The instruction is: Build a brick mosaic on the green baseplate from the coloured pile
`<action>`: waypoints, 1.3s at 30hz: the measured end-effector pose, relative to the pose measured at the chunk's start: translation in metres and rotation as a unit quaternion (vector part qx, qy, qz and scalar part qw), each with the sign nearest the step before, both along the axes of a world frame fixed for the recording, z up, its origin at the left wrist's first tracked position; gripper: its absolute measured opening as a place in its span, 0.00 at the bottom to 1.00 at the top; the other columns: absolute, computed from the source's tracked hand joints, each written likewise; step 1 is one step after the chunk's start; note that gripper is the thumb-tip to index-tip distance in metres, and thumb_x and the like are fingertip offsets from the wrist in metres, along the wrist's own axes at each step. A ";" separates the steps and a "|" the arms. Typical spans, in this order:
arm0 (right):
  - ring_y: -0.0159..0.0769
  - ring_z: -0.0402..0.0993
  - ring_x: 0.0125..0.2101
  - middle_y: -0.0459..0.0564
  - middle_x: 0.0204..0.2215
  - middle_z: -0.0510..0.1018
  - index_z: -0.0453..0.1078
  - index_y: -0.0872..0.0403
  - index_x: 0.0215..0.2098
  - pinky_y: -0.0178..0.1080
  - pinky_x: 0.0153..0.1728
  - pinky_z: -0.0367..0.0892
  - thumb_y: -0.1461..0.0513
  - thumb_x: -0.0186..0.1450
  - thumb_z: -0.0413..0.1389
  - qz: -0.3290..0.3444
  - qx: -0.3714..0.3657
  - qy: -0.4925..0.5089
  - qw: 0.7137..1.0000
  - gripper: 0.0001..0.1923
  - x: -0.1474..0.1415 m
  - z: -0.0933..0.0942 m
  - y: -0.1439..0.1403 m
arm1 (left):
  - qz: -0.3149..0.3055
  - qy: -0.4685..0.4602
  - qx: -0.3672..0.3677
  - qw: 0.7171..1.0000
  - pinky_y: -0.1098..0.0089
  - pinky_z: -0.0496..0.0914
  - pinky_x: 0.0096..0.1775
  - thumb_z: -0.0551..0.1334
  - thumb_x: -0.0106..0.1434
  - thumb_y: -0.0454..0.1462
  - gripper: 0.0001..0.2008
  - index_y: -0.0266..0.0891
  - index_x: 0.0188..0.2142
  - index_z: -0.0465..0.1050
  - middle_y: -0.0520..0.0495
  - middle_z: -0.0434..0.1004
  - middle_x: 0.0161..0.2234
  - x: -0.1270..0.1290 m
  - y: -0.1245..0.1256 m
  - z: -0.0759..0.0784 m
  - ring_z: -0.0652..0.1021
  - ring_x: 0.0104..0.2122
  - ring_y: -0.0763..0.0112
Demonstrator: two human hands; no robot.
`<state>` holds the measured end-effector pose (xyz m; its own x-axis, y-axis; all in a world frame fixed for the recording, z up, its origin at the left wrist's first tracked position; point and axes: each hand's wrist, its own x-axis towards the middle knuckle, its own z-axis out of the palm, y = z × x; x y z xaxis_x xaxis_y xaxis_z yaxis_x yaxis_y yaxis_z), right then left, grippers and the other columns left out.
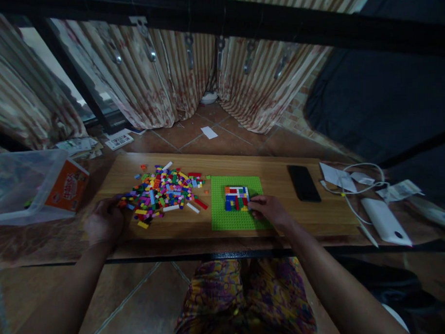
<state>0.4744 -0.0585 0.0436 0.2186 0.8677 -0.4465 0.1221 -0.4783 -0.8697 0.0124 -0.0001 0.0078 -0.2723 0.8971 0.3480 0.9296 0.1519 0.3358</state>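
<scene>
A flat build of mixed-colour toy bricks sits on a green studded baseplate. At its right edge, the fingers of my right hand are pinched together; whatever lies between the fingertips is too small to make out. My left hand rests at the left edge of a loose pile of small coloured bricks. Its fingers are bent and somewhat apart, reaching among the bricks, and partly in shadow. Near the baseplate, a white brick and a red brick lie apart from the pile.
A clear plastic box with an orange label stands left of the wooden board. A black phone lies right of the baseplate. Farther right are a white power bank, a white cable and papers.
</scene>
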 end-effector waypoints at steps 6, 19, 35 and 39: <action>0.25 0.68 0.15 0.44 0.18 0.74 0.69 0.56 0.23 0.29 0.16 0.65 0.51 0.61 0.59 -0.010 0.005 -0.069 0.998 0.18 0.001 -0.002 0.003 | 0.000 0.024 -0.009 1.000 0.62 0.71 0.44 0.52 0.59 0.35 0.17 0.35 0.40 0.77 0.40 0.79 0.40 0.000 0.001 -0.001 0.77 0.41 0.58; 0.28 0.66 0.12 0.45 0.14 0.73 0.70 0.55 0.20 0.32 0.15 0.58 0.44 0.59 0.57 0.031 0.047 -0.229 0.972 0.24 0.002 -0.017 0.016 | 0.002 -0.013 0.010 1.000 0.63 0.71 0.45 0.54 0.59 0.33 0.14 0.36 0.39 0.77 0.44 0.79 0.39 0.001 -0.002 -0.002 0.76 0.41 0.62; 0.36 0.75 0.29 0.49 0.32 0.80 0.73 0.53 0.45 0.35 0.26 0.67 0.51 0.50 0.65 0.106 0.025 -0.093 0.990 0.26 0.017 -0.008 -0.011 | -0.002 -0.025 0.016 1.000 0.64 0.70 0.44 0.53 0.59 0.33 0.15 0.38 0.40 0.77 0.42 0.80 0.39 0.001 -0.004 -0.010 0.77 0.42 0.60; 0.38 0.75 0.28 0.49 0.31 0.80 0.73 0.54 0.44 0.37 0.25 0.67 0.51 0.47 0.66 0.098 0.007 -0.105 0.990 0.28 0.018 -0.009 -0.007 | -0.005 -0.026 0.020 0.999 0.64 0.70 0.44 0.52 0.60 0.32 0.15 0.38 0.40 0.77 0.42 0.79 0.40 0.000 -0.004 -0.013 0.77 0.42 0.60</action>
<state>0.4919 -0.0653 0.0345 0.1313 0.9081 -0.3976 0.3904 -0.4160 -0.8213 0.0126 -0.0043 -0.0049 -0.2830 0.8851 0.3694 0.9117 0.1287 0.3901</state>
